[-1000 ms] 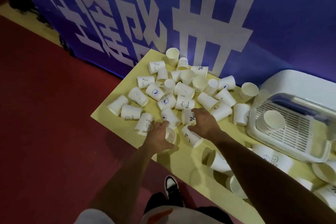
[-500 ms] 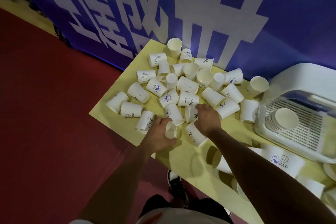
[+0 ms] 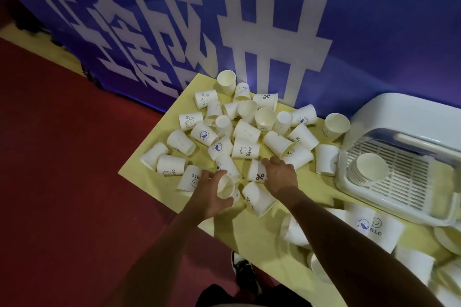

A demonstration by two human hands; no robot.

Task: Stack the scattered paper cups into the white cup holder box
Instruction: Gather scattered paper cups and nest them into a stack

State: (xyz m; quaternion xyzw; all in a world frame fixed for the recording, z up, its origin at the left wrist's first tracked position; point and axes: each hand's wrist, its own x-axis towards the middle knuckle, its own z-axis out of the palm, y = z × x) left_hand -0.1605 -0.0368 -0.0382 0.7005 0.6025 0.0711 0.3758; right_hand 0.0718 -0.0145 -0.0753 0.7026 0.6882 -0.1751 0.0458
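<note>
Yellow table [image 3: 254,229] under blue banner [image 3: 374,20] | left hand [image 3: 212,194] grips one cup [image 3: 225,187], mouth open toward the right hand, likely to nest the next | right hand [image 3: 282,177] curls onto % cup [image 3: 257,172] | white cup holder box [image 3: 344,182] at right: one stack [image 3: 369,169] | loose cups: roughly thirty, some hidden

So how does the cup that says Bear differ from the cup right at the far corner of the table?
The Bear cup lies on its side in the pile, touching neighbours; the corner cup stands upright, mouth up. The Bear cup shows a printed face and word; the corner cup shows no print from here. Both are white paper cups on the yellow table.
</note>
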